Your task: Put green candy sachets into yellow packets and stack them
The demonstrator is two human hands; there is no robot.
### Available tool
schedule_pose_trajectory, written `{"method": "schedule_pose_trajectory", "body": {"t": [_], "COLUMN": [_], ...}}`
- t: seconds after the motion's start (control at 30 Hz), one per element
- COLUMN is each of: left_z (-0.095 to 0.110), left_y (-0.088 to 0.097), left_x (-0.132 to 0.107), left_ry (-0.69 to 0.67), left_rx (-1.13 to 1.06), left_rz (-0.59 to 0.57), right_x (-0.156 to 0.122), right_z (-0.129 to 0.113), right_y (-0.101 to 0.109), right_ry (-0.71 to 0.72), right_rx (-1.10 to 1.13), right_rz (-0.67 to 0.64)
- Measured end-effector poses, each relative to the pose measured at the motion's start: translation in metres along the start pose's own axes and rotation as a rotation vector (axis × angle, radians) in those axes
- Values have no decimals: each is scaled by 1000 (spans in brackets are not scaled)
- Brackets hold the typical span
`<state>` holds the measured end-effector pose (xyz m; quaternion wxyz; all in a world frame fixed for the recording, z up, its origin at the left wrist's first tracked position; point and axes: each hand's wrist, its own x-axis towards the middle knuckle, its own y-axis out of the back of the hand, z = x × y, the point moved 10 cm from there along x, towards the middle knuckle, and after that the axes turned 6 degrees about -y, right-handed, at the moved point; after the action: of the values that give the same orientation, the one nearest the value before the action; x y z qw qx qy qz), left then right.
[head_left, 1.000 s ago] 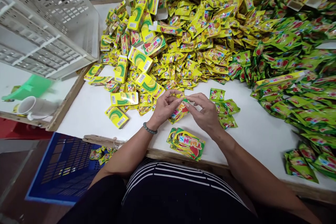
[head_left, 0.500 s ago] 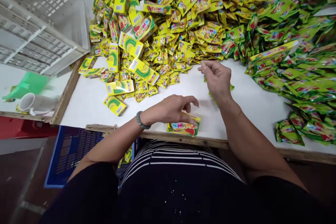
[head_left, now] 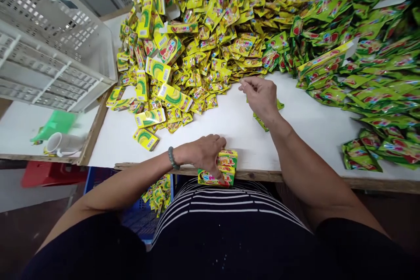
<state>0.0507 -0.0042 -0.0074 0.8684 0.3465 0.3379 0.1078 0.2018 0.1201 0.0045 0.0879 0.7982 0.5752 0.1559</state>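
My left hand [head_left: 206, 154], with a beaded bracelet on the wrist, is closed around small yellow-green candy boxes [head_left: 226, 169] at the table's front edge. Two printed box faces show beside its thumb; the fingers cover the rest. Farther right and higher up, my right hand [head_left: 262, 98] is held over the white tabletop, its thumb and fingertips pinched together. Green candy packets [head_left: 260, 122] stick out from beneath this hand. Whether its curled fingers hold any of them is hidden.
Yellow candy packets [head_left: 213, 48] are heaped at the back, with yellow boxes [head_left: 175, 97] along their left side. Green watermelon packets [head_left: 387, 100] fill the right. White plastic crates [head_left: 42, 70] and a white mug [head_left: 64, 143] are left. A blue basket [head_left: 139, 223] with packets sits below the table edge.
My left hand has come down onto the boxes and closed around them, drawing them toward the table edge. My right hand keeps its pinch. The whole view has shifted slightly.
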Motion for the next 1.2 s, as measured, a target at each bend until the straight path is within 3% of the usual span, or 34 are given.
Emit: {"method": "schedule_pose_trajectory", "body": {"t": [0.13,0.23,0.3,0.4,0.5,0.57,0.7,0.83,1.0,1.07,1.2], "left_z": [5,9,4,-23,-56,-73,-88,-91,-93,-94,-98], "left_y": [-9,2,23,60,67,57,35,26,27,27,30], "left_x": [-6,-8,-13,-30,-36,-24,5,13,11,11,14], "left_ry": [47,3,25,111,48,-55,-190,-139,-35,-7,37], "left_rx": [23,70,29,-179,-508,-697,-862,-830,-663,-586,-492], "left_rz": [-93,-22,161,602,960,1050,1077,1051,1036,1039,1090], "right_x": [-3,-4,-4,-6,-22,-43,-78,-76,-69,-83,-98], "right_z": [-3,-3,-2,5,10,8,1,-3,-51,-66,-67], "right_y": [-4,-5,-4,-13,-44,-74,-115,-110,-75,-82,-101], "right_ry": [-3,-11,-39,-151,-320,-422,-482,-315,273,415,462], "right_rx": [-16,25,95,280,512,619,721,525,-206,-432,-582], "right_rz": [-27,-39,-53,-125,-293,-444,-662,-679,-472,-501,-597]}}
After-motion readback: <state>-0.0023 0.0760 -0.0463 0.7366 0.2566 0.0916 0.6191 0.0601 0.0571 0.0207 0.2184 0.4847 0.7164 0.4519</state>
